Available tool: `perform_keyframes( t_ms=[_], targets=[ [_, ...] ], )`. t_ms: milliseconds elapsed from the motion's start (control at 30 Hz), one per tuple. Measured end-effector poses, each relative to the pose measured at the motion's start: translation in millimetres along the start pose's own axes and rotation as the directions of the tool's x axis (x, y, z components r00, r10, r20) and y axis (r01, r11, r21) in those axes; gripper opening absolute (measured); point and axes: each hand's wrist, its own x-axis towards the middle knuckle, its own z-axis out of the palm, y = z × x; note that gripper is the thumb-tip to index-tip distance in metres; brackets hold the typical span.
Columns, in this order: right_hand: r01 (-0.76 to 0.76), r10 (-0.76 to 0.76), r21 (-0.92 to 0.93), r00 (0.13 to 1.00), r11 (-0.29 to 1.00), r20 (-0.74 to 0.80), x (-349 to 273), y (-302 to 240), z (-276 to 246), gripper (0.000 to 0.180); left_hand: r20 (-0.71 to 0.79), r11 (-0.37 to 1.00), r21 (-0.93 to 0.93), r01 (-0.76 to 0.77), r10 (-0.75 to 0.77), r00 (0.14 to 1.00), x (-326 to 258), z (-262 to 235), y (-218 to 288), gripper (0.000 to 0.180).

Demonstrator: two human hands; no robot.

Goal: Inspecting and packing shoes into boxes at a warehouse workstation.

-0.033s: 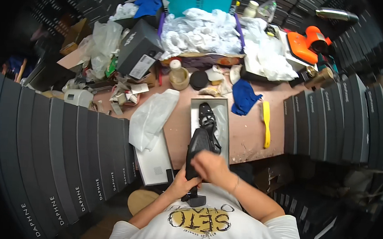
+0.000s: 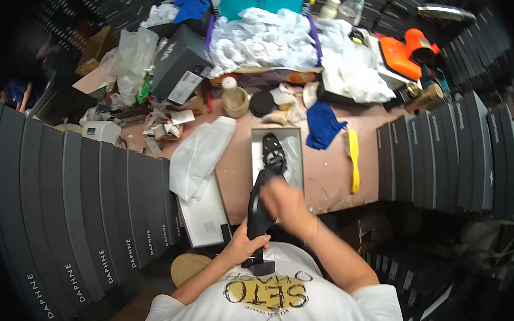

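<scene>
1. Left hand (image 2: 243,245): fingers curled tight around the heel end of a black high-heeled shoe (image 2: 260,211), low in the picture, just above the white printed T-shirt (image 2: 283,309).
2. Right hand (image 2: 281,198): laid over the upper middle of the same shoe, blurred; touching it for certain, but cannot tell how far the fingers are closed.
3. Shoe held upright between both hands, toe end up, reaching over the near edge of an open grey shoebox (image 2: 256,154) on the pinkish worktable (image 2: 332,177).
4. Inside that box: a second black strappy shoe (image 2: 274,154) lying on white tissue.
5. Just left of the box: a crumpled clear plastic bag (image 2: 201,154), partly over a flat white box lid (image 2: 206,219).
6. Right of the box: a yellow plastic brush (image 2: 354,160), and above it a blue cloth (image 2: 323,124), both apart from the hands.
7. Farther back: a heap of white tissue paper (image 2: 264,40), a cream-coloured bottle (image 2: 233,95), an orange heat gun (image 2: 408,52).
8. Both sides of the table: rows of dark grey shoeboxes (image 2: 89,209) stacked on edge.
</scene>
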Motion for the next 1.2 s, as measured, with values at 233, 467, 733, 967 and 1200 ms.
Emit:
perform_keyframes(
  t_ms=[233, 467, 733, 967, 1200],
  targets=[
    [0.125, -0.124, -0.009, 0.992, 0.992, 0.019, -35, -27, 11, 0.010, 0.048, 0.982, -0.172, -0.078, 0.087, 0.995, -10, -2, -8, 0.035],
    [0.220, -0.230, 0.074, 0.957, 0.973, 0.179, -44, -40, 21, 0.019, -0.098, 0.872, -0.489, 0.031, -0.090, 0.991, -12, -16, -31, 0.095],
    [-0.148, -0.224, 0.474, 0.736, 0.868, 0.639, -64, -19, -2, 0.016, -0.150, 0.812, -0.578, -0.079, -0.011, 0.989, -6, -10, -25, 0.040],
    [-0.212, 0.214, 0.071, 0.976, 0.975, -0.026, -75, -8, -32, 0.018, -0.598, 0.760, -0.586, -0.281, -0.172, 0.783, 36, -46, -17, 0.029],
    [0.337, -0.337, -0.083, 0.941, 0.938, 0.014, -71, -17, 22, 0.042, -0.322, 0.620, -0.778, -0.104, -0.251, 0.913, 33, -39, -6, 0.035]
  ],
)
